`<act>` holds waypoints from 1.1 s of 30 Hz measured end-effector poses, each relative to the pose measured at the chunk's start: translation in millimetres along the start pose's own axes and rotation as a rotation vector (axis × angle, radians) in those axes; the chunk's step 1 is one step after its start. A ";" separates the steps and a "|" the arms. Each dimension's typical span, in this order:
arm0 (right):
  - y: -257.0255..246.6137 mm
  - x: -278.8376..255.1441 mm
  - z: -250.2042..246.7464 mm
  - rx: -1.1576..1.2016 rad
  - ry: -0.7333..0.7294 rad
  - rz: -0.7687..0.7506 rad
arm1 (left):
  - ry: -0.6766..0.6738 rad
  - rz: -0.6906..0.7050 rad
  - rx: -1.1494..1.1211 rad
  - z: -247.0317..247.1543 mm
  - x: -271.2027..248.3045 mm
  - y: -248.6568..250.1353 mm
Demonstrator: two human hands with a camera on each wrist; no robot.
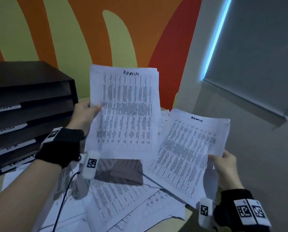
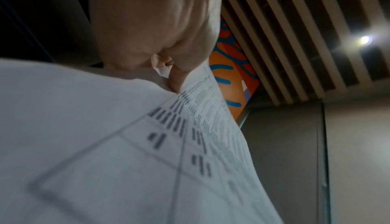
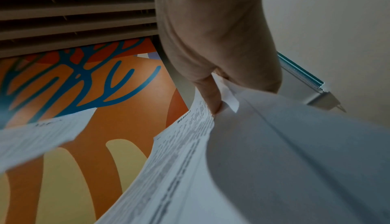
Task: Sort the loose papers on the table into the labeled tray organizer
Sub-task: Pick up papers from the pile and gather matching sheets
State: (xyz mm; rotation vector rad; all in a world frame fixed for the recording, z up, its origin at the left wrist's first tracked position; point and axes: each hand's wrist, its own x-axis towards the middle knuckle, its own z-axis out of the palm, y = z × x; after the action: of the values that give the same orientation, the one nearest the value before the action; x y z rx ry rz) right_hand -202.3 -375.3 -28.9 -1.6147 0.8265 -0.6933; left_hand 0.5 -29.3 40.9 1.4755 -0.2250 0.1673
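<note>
My left hand (image 1: 88, 108) pinches the left edge of a printed sheet headed ADMIN (image 1: 125, 108), held upright above the table; the left wrist view shows the same sheet (image 2: 126, 144) under my thumb. My right hand (image 1: 221, 163) pinches the lower right edge of a second set of sheets headed ADMIN (image 1: 188, 153), tilted to the right; the right wrist view shows this set (image 3: 232, 169) gripped between thumb and fingers. A dark tray organizer (image 1: 29, 113) with white labels on its several shelves stands at the left. Loose printed papers (image 1: 123, 203) cover the table below my hands.
A grey-brown folder or card (image 1: 121, 171) lies on the paper pile under the raised sheet. A black cable (image 1: 63, 200) runs from my left wristband over the papers. An orange and green wall stands behind the table, with a grey wall and blind to the right.
</note>
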 end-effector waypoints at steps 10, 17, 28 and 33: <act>-30.1 -30.9 21.7 0.131 -0.267 -0.045 | -0.278 -0.224 0.153 88.6 -51.8 -51.0; -34.2 -40.3 34.0 0.108 -0.243 -0.216 | -0.325 -0.123 0.021 109.6 -67.5 -41.5; -65.0 -57.1 25.6 0.223 -0.094 -0.603 | -0.265 0.320 0.190 121.2 -73.6 7.1; -27.9 -42.6 30.8 0.017 -0.155 -0.279 | -0.560 -0.020 0.656 106.9 -65.8 -62.6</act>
State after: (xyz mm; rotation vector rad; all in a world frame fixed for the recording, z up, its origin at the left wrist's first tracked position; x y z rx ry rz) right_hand -198.2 -319.8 -7.6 -1.7622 0.4859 -0.7564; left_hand -52.7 -139.7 -27.5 2.1587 -0.6527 -0.2188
